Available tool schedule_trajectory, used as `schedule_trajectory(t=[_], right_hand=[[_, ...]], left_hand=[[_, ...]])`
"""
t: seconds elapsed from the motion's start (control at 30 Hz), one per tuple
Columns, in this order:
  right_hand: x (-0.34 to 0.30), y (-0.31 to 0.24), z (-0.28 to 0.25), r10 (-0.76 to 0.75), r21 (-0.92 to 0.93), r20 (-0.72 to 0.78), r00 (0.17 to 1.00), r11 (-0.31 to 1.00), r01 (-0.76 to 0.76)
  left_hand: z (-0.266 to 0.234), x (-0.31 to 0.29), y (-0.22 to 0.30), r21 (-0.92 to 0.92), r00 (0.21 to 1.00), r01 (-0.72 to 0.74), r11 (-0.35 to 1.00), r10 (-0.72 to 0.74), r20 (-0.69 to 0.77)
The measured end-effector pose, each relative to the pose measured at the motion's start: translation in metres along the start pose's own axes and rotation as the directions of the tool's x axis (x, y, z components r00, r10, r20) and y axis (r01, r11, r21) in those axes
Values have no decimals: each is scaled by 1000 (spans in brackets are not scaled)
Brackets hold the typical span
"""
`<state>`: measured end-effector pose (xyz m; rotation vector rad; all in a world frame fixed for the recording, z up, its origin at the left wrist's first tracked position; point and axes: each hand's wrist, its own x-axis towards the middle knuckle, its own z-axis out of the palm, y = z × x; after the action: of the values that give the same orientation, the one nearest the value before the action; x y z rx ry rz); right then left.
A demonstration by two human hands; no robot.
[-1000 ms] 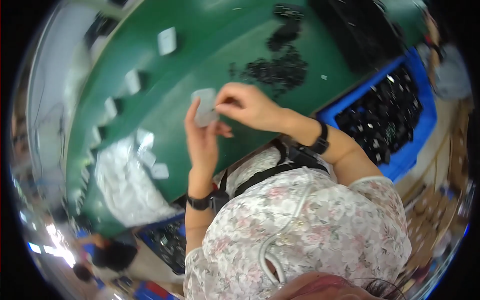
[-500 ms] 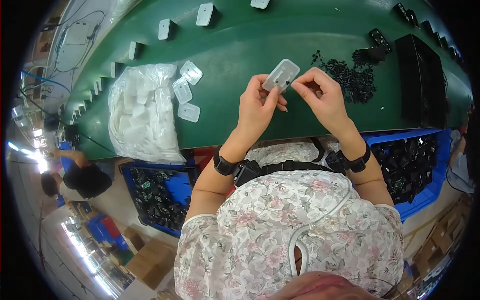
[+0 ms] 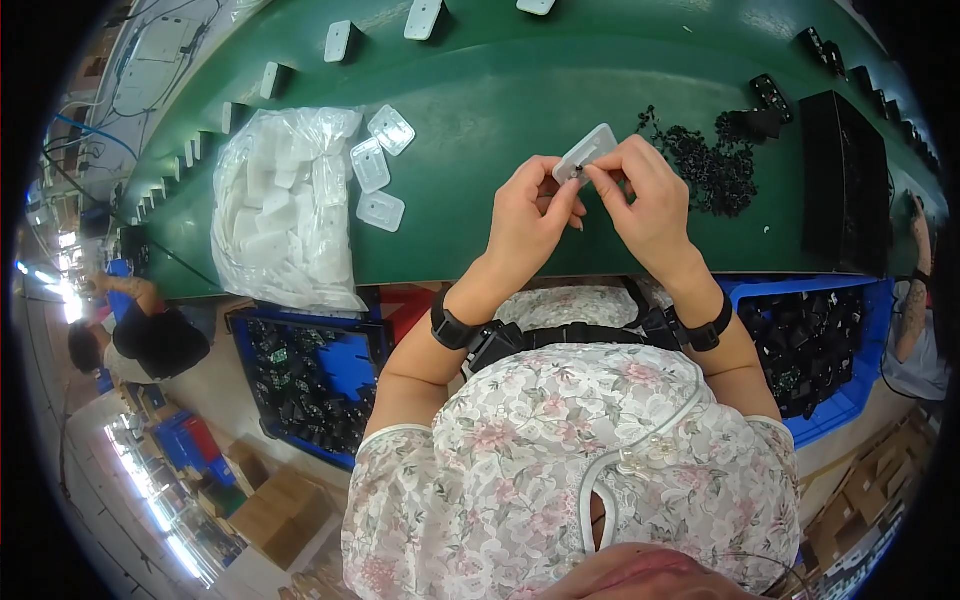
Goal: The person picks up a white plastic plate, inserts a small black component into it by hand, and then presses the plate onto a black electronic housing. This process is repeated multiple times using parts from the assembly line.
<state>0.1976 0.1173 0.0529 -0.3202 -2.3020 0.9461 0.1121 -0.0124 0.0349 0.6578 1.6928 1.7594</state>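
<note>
A white rectangular plastic cover (image 3: 588,152) with rounded corners is tilted above the green bench, pinched by its near end in my left hand (image 3: 533,208). My right hand (image 3: 645,195) is closed at the same end, thumb and fingertip pressing a small black part (image 3: 578,171) against the cover's face. That part is too small to name further. To the right on the bench lies a heap of small black parts (image 3: 712,168). Left of my hands lie a few loose white covers (image 3: 380,210), beside a clear plastic bag (image 3: 345,230) full of similar white pieces.
A black open box (image 3: 845,180) stands at the right, with black housings (image 3: 770,97) next to it. White-topped units (image 3: 340,42) line the bench's far side. Blue crates (image 3: 815,425) of black parts sit below the near edge. People are at both sides.
My right fingers have come in over the cover and now press the black part on it. The cover has tipped more edge-on. The whole view has shifted slightly.
</note>
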Motion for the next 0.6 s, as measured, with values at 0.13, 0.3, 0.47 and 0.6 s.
schedule_trajectory(t=[0.13, 0.3, 0.47, 0.6], right_hand=[[1, -2, -2, 119, 99, 71, 990, 987, -126], [2, 5, -3, 308, 288, 271, 912, 878, -382], [0, 1, -6, 309, 236, 114, 944, 915, -328], [10, 7, -17, 153, 225, 148, 977, 957, -184]], left_hand=[[0, 0, 1, 149, 994, -103, 983, 108, -25], [1, 0, -1, 330, 945, -292, 898, 324, -44], [-4, 0, -1, 110, 988, -130, 985, 138, -66], [-5, 0, 11, 4, 1000, 20, 1000, -20, 8]])
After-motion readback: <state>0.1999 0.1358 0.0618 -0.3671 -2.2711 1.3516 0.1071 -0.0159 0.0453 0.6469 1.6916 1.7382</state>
